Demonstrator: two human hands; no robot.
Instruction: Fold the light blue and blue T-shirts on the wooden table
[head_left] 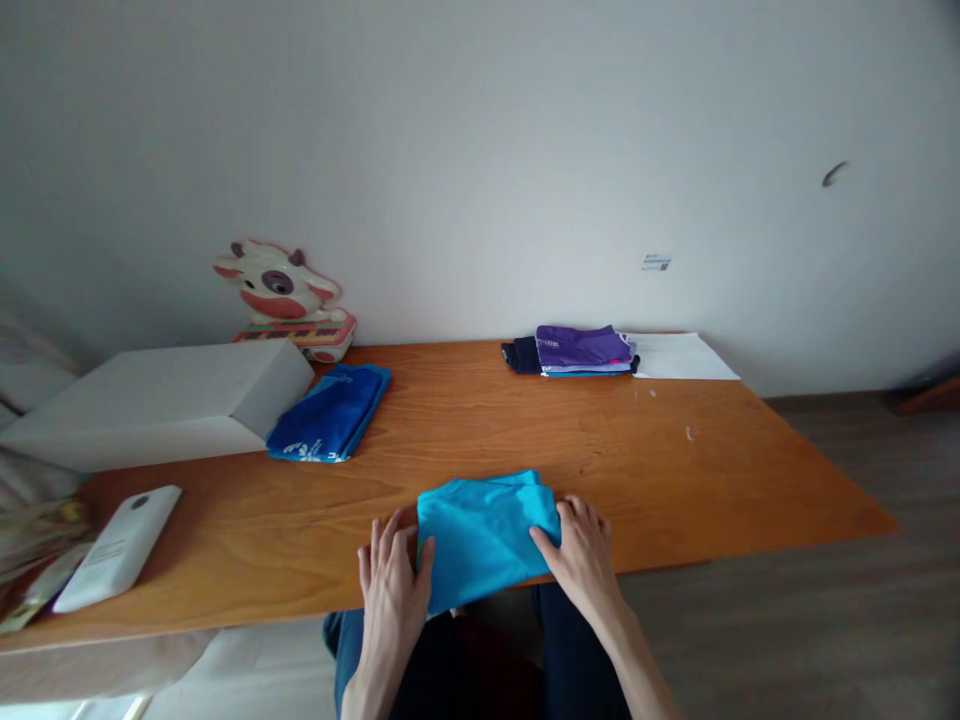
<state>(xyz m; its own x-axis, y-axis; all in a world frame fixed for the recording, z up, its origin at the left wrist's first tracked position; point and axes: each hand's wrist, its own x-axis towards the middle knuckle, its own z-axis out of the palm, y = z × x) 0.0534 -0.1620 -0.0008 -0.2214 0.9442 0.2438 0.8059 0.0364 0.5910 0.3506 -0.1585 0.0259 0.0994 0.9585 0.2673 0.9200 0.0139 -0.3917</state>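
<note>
A folded bright light-blue cloth point(487, 535) lies on the front of the wooden table, its near edge reaching over the table's edge. My left hand point(394, 585) is at its left side, thumb against the cloth and index finger by the edge; the other fingers spread over the wood. On the opposite side, my right hand point(581, 555) grips the right edge, thumb on top and fingers curled round the corner. The cloth looks like a folded garment, though its exact kind cannot be made out.
A folded dark-blue cloth point(330, 412) leans by a white box point(165, 400). Behind stands a cow toy point(281, 300). A white device point(120, 550) lies at left. Folded purple clothing point(581, 347) and a white sheet point(679, 357) rest along the wall on the table point(465, 410).
</note>
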